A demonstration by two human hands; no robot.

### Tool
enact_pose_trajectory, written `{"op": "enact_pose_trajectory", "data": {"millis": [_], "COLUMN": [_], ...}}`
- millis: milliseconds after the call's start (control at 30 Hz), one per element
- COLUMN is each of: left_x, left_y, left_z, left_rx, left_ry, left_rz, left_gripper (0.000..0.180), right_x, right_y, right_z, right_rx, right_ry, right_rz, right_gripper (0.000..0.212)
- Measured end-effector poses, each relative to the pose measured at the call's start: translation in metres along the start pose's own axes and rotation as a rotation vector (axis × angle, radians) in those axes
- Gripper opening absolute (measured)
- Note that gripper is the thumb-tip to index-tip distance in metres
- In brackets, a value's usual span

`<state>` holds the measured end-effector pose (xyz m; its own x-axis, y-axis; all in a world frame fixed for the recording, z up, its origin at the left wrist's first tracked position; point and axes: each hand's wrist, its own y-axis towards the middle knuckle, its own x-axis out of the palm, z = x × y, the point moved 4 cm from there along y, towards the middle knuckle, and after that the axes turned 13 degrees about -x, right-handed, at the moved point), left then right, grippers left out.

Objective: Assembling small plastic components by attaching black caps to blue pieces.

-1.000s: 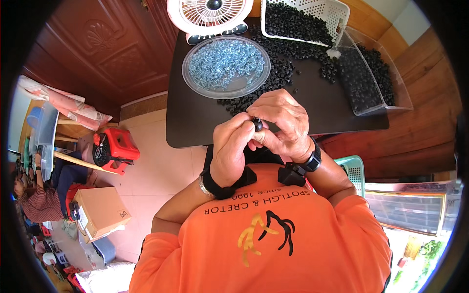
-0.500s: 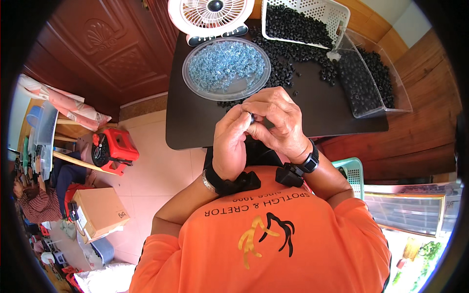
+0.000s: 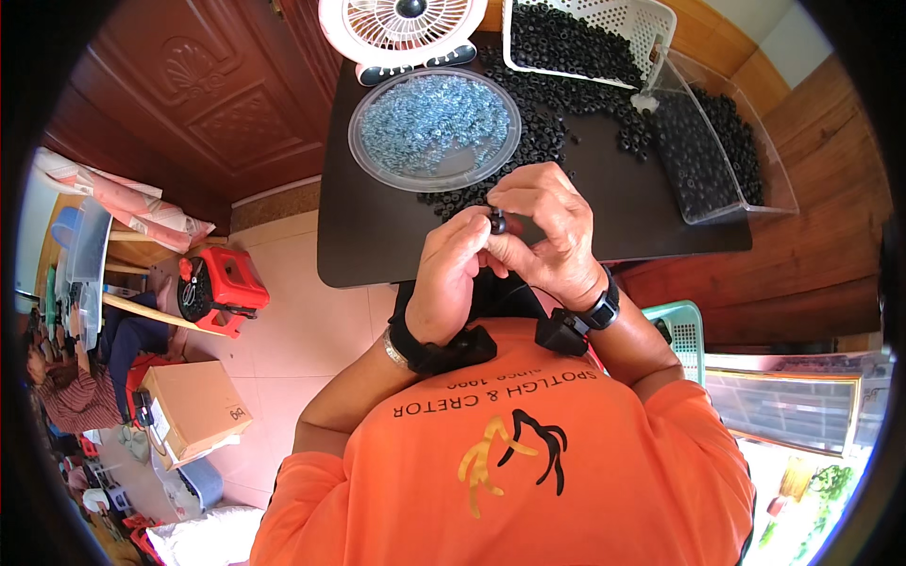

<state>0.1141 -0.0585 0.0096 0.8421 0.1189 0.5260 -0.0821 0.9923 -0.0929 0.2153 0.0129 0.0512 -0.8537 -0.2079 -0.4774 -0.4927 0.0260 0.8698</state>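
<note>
A small round black part (image 3: 497, 224) sits between my fingertips, above the front edge of the dark table. My left hand (image 3: 446, 275) holds it from the left side, between thumb and forefinger. From the right, my right hand (image 3: 553, 234) pinches at the top of the same part, fingers curled; whether a second tiny piece is between them I cannot make out. Beyond my hands lies a round clear tray (image 3: 381, 175) of small bluish see-through pieces. Many loose black ring-like parts (image 3: 543, 132) are spread on the table beside it.
A white perforated basket (image 3: 658, 33) of black parts stands at the back, and a clear bin (image 3: 694, 141) of them at the right. A pink-and-white fan (image 3: 330, 24) stands behind the tray. The dark table (image 3: 368, 255) has a rounded front-left corner. Another person (image 3: 83, 396) sits far left.
My right fingers have lifted and opened slightly, so the black part now shows more between my hands. Both hands stay in nearly the same place.
</note>
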Motion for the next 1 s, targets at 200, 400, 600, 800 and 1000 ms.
{"op": "enact_pose_trajectory", "data": {"millis": [200, 400, 600, 800, 1000], "left_x": [-0.002, 0.001, 0.001, -0.001, 0.000], "left_y": [-0.003, -0.002, -0.005, -0.005, -0.002], "left_z": [0.001, 0.002, 0.001, -0.005, -0.011], "left_rx": [0.002, 0.037, 0.089, 0.089, 0.095], "left_ry": [0.095, 0.145, 0.154, 0.139, 0.117], "left_rz": [-0.041, -0.037, -0.004, 0.003, 0.025], "left_gripper": [0.033, 0.030, 0.030, 0.031, 0.029], "right_x": [-0.008, -0.006, -0.005, -0.003, 0.000], "right_y": [-0.001, -0.004, -0.004, -0.006, -0.013], "right_z": [0.001, -0.001, -0.002, -0.003, -0.002], "right_rx": [0.033, -0.032, -0.030, -0.059, -0.048], "right_ry": [0.010, 0.011, -0.015, -0.018, -0.068], "right_rz": [0.069, 0.059, 0.073, 0.044, 0.031], "right_gripper": [0.035, 0.039, 0.038, 0.037, 0.030]}}
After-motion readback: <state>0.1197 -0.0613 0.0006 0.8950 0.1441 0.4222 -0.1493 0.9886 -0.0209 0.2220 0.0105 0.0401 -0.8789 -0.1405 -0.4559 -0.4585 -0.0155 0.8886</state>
